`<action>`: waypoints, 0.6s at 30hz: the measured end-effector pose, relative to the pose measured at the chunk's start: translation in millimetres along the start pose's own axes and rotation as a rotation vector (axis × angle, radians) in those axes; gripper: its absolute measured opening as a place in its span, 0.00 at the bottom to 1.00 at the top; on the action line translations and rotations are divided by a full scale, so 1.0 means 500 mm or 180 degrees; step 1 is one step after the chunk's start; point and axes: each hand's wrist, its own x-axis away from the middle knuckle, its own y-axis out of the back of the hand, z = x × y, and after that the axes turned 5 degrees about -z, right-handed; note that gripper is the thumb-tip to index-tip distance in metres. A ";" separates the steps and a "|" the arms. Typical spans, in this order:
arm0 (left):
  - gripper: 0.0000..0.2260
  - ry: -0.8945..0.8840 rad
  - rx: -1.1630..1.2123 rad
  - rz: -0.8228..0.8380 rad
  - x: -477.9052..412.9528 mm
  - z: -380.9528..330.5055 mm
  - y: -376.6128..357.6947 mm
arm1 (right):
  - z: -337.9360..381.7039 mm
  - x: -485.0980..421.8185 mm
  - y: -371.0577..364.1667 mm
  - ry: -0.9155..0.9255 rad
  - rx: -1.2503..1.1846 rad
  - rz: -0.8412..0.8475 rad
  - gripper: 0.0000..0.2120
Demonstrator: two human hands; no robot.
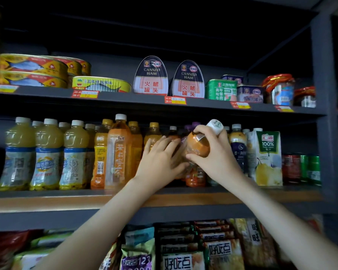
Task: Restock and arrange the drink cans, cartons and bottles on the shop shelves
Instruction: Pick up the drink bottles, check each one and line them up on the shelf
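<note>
1. At the far left of the dark metal middle shelf (pixel 47 199) you have clear plastic bottles of yellow juice (pixel 47 152) with white caps and blue labels. They stand upright in rows.
2. Just beside them stand slim orange tea bottles (pixel 117 151). The front one has a white cap and those behind it have yellow caps.
3. Your left hand (pixel 160 158) reaches up to the middle of the row. Its fingers are straight and spread, laid flat against the bottles there, and it grasps nothing.
4. Between your hands is the orange plastic bottle with a white cap (pixel 200 143). It is tilted, cap pointing up and to the right, and held in front of the row; its base is hidden behind your hands.
5. Your right hand (pixel 219 158) grasps that bottle – fingers and thumb are curled round its shoulder just under the cap.
6. Right of your hand stands a dark-labelled bottle (pixel 237 147), then a white-and-green juice carton with a pear picture (pixel 265 158), both upright.
7. At the far right sit red and green drink cans (pixel 302 168), upright and close together.
8. On the shelf above sit flat fish tins (pixel 33 69) and two canned ham tins (pixel 170 78); on the shelf below lie snack packets (pixel 183 248).
</note>
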 end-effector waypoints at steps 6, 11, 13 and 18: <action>0.31 -0.0085 0.0780 -0.0334 0.019 -0.114 0.037 | 0.055 0.061 0.112 0.0295 -0.0358 -0.0330 0.32; 0.23 0.0057 0.0750 -0.0460 0.100 -0.201 0.097 | 0.060 0.133 0.192 0.0220 -0.0947 0.0005 0.32; 0.23 0.0258 0.0773 -0.0266 0.161 -0.240 0.115 | 0.056 0.182 0.212 0.0041 -0.1241 0.0355 0.30; 0.25 0.1344 0.1525 0.0903 0.344 -0.312 0.150 | 0.058 0.350 0.222 -0.0497 -0.1937 0.1179 0.26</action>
